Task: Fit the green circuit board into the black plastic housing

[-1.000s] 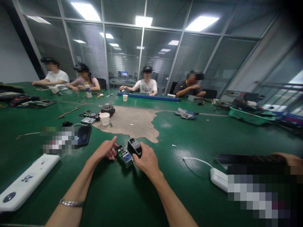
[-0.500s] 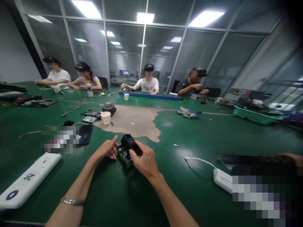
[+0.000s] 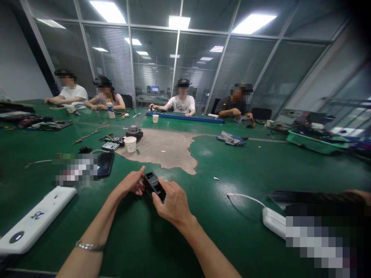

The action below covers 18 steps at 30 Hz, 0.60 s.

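A black plastic housing (image 3: 154, 183) with rectangular openings is tilted up above the green table, its upper end pointing away from me. My right hand (image 3: 174, 199) grips it from the right, thumb on the near side and fingers along the far side. Against its left edge is my left hand (image 3: 133, 183), thumb raised by the upper corner and the other fingers curled in below. The housing and my fingers hide the green circuit board. A metal bracelet (image 3: 90, 246) circles my left wrist.
Left lie a white numbered device (image 3: 37, 220) and a dark phone (image 3: 104, 164). Ahead, a paper cup (image 3: 130, 144) stands by electronic parts on a bare brown patch (image 3: 165, 146). Right are a white cable adapter (image 3: 274, 222), gloves (image 3: 230, 138) and a green basket (image 3: 315, 143). Several people sit opposite.
My right hand has turned the black housing and brought it down and left, against my left hand. The green circuit board, visible under it before, is now covered.
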Tool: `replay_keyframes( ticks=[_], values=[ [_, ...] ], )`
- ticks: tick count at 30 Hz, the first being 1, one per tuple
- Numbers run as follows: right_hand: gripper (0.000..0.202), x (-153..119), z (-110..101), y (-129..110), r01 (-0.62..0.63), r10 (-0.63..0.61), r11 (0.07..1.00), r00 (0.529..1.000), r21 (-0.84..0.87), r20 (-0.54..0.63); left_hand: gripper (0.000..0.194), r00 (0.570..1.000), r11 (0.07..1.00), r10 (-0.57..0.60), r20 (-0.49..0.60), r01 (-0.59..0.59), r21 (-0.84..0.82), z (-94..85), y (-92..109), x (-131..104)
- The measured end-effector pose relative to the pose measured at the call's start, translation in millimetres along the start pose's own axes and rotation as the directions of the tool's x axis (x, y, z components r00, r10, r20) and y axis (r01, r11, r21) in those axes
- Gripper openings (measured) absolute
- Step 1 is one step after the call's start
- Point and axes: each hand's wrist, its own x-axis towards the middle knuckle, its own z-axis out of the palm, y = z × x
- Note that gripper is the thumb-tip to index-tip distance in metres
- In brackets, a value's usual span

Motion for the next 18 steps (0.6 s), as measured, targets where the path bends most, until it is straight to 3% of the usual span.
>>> replay_keyframes(
  ticks=[6,18],
  values=[
    [0.063,-3.3,2.4,0.4,-0.052,0.058,0.997,0.994,-0.064,0.097,0.089,1.0,0.997,0.003,0.009,-0.003,0.076,-1.0,1.4,-0.8],
    [0.037,-4.8,7.6,-2.8,-0.103,0.112,0.991,0.988,-0.09,0.103,0.084,1.0,0.998,0.004,0.009,-0.004,0.069,-0.2,-0.7,0.6]
  ],
)
